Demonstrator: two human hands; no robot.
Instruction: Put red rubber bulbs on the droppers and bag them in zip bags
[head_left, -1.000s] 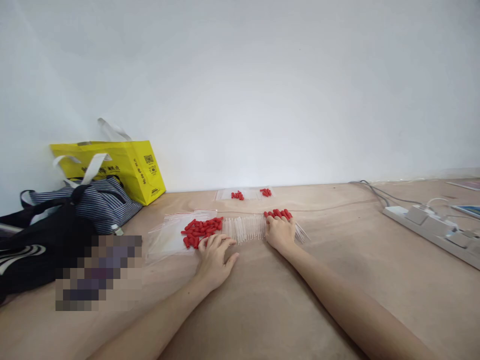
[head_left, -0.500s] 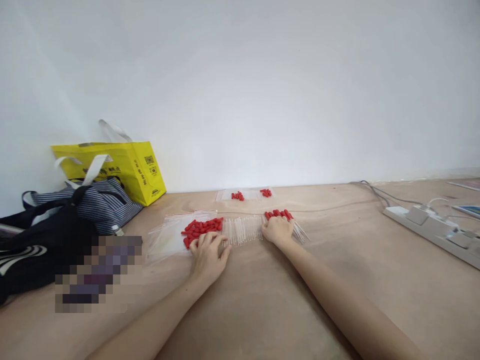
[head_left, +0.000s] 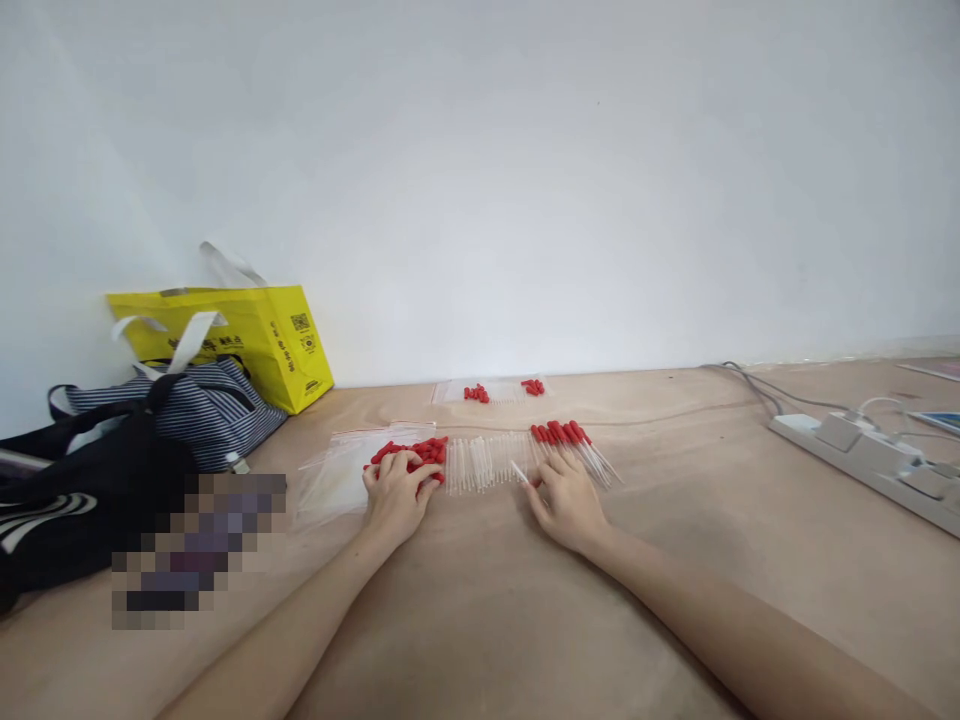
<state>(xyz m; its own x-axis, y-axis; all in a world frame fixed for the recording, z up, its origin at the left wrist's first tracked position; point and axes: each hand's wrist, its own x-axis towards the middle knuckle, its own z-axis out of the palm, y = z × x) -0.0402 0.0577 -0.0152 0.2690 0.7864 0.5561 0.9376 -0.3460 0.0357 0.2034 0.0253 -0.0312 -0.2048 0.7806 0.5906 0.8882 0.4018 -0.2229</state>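
My left hand [head_left: 396, 492] rests on a pile of red caps [head_left: 427, 450], its fingers curled. Thumb and forefinger come together around a red cap at the pile's right edge. My right hand [head_left: 568, 500] pinches a thin white stick [head_left: 519, 471], whose end points up and left past the thumb. Between the hands lies a row of white sticks [head_left: 480, 462], side by side. Just beyond my right fingers, several red-capped sticks [head_left: 574, 433] are fanned out, their red ends facing the wall. Part of the cap pile is hidden under my left hand.
A clear zip bag [head_left: 337, 475] lies under and left of the caps. Farther back is another bag [head_left: 450, 391] with red pieces. Left stand a yellow bag [head_left: 289, 350], a striped bag [head_left: 217, 400] and a black bag [head_left: 90, 490]. A power strip [head_left: 885, 455] lies right.
My left hand has moved slightly left and onto the red caps. My right hand has drawn back from the capped sticks, uncovering them, and a white stick now shows in its fingers.
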